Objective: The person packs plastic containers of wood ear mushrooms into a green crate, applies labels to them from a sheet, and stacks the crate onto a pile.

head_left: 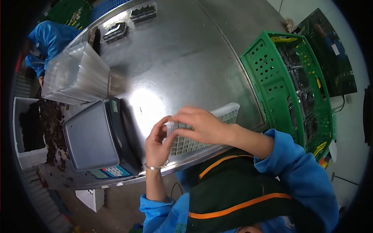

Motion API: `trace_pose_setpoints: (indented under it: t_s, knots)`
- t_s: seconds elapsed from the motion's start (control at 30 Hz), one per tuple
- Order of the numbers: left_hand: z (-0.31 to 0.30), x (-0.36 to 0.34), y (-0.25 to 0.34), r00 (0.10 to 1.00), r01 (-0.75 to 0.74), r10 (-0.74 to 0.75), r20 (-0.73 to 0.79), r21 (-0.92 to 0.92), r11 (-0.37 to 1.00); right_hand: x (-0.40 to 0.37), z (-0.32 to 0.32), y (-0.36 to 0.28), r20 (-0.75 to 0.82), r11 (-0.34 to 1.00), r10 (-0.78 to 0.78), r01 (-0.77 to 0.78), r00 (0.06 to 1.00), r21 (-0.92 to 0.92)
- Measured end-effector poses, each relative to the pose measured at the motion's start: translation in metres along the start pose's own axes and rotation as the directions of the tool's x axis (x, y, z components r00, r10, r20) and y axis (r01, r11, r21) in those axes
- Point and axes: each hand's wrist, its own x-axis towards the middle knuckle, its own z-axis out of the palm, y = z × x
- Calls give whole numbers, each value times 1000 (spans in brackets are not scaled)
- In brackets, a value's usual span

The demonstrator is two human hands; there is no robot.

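A white sheet with a pale green grid (228, 113), much like a sheet of labels, lies along the table's near edge. At its left end, a white curled edge (169, 126) is pinched by my left hand (156, 144), which wears a bracelet. My right hand (204, 126) reaches across the sheet, its thumb and fingers closed at that same end, close to the left fingertips. Part of the grid is hidden beneath the right hand. Exactly what sits between the right fingertips is hard to make out.
A grey-topped scale (91, 134) stands left of my hands. Behind it are stacked clear plastic containers (79, 73). A white box (29, 155) holds dark pieces. Filled clear punnets (143, 13) sit at the back. A green crate (268, 73) stands right. Another person's blue sleeve (52, 37) shows far left.
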Motion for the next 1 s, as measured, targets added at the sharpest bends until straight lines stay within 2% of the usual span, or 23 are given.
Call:
trace_pose_setpoints:
  t_s: [0.03,0.07,0.1,0.17,0.2,0.33,0.37,0.4,0.43,0.47,0.5,0.53,0.57,0.63,0.73,0.77,0.8,0.83,0.87,0.9,0.93,0.97,1.0]
  knots:
    - [3,-3,9,999,-45,45,3,18,999,6,-3,-4,148,985,74,-96,986,143]
    - [6,-5,21,999,-31,31,-11,47,998,6,-2,-4,18,995,21,-22,1000,101]
    - [6,-8,29,999,-46,46,0,36,998,5,-5,-9,12,997,20,-21,1000,80]
    - [12,-9,39,999,15,-15,-36,-2,1000,4,-18,-17,-107,985,67,-49,992,166]
    - [15,-8,42,999,-27,28,-39,29,999,1,-23,-19,-120,974,111,-84,986,212]
    - [39,1,55,997,-29,25,-70,-55,998,-18,-48,-18,-222,988,102,-72,970,140]
    - [45,7,53,996,-21,16,-89,-57,998,-24,-56,-15,-227,994,-86,97,970,41]
    - [51,8,65,990,67,-73,-119,-51,996,-27,-69,-14,-205,963,-270,265,941,-54]
    - [53,13,66,975,-6,29,-220,107,994,-35,-93,-12,-291,961,-262,277,920,10]
    - [45,14,56,959,-66,95,-266,115,991,-44,-133,-13,-372,952,-251,297,894,73]
    - [38,8,53,948,-81,76,-309,-3,997,-57,-195,-3,-375,980,-169,115,911,-162]
    - [41,2,56,942,-117,80,-327,-95,989,-72,-242,7,-538,967,197,-253,819,-31]
    - [29,-5,61,966,-75,46,-254,-105,992,-76,-285,32,-575,883,468,-338,671,325]
    - [52,-17,87,960,65,-107,-259,-169,984,-100,-335,132,-543,813,579,-377,609,444]
    - [115,-15,123,929,35,-78,-362,-123,992,-118,-322,277,-484,769,640,-493,597,407]
    - [119,-15,124,930,28,-67,-361,-110,994,-124,-309,315,-455,730,678,-601,577,326]
    - [118,-19,123,935,11,-38,-353,-77,997,-121,-310,304,-619,796,486,-605,617,22]
    - [116,-21,122,939,2,-18,-344,-47,999,-122,-314,292,-703,750,260,-596,663,-285]
    - [123,-22,126,931,-54,-13,-366,-172,984,-127,-325,281,-727,783,278,-586,627,-207]
    - [109,-23,118,932,-23,-35,-360,-156,988,-138,-337,270,-748,807,309,-578,587,-121]
    - [78,-22,96,932,-11,-51,-360,-168,986,-150,-349,258,-604,833,535,-486,590,263]
    - [46,-21,75,930,-8,-60,-361,-185,983,-158,-357,218,-273,569,819,-651,505,502]
    - [40,-19,73,930,-11,-64,-362,-201,980,-176,-347,220,-82,470,865,-739,495,482]
